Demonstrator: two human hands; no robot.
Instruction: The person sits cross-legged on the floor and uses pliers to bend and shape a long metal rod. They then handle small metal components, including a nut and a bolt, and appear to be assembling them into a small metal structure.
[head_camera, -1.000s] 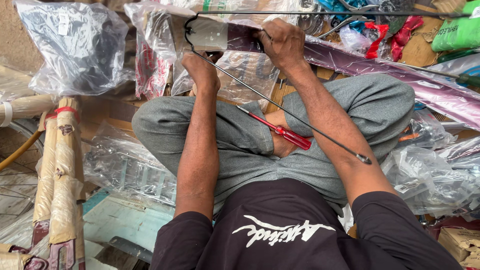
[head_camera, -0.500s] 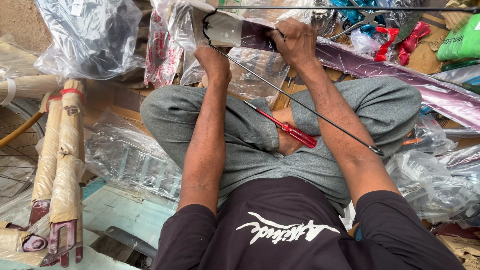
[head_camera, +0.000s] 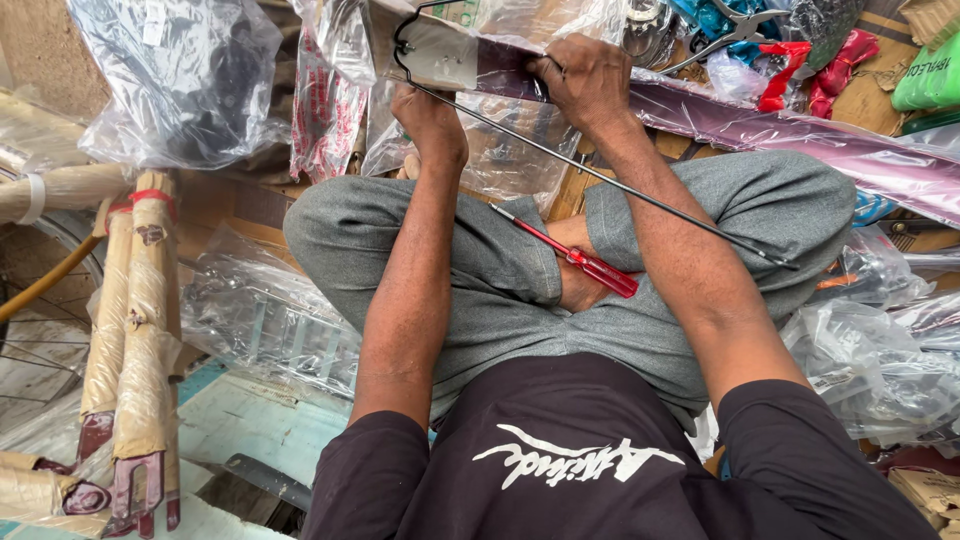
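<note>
While my right hand (head_camera: 590, 80) clamps the plastic-wrapped purple mudguard (head_camera: 800, 140) at twelve o'clock and my left hand (head_camera: 428, 115) curls shut on its thin black wire stay (head_camera: 600, 180), I should hold both steady, red screwdriver (head_camera: 570, 255) resting on my lap.

We sit in a bicycle workshop.
Around us: paper-wrapped forks (head_camera: 135, 340), a spoked wheel (head_camera: 40, 320), bagged parts (head_camera: 180, 80), pliers (head_camera: 725, 30).
</note>
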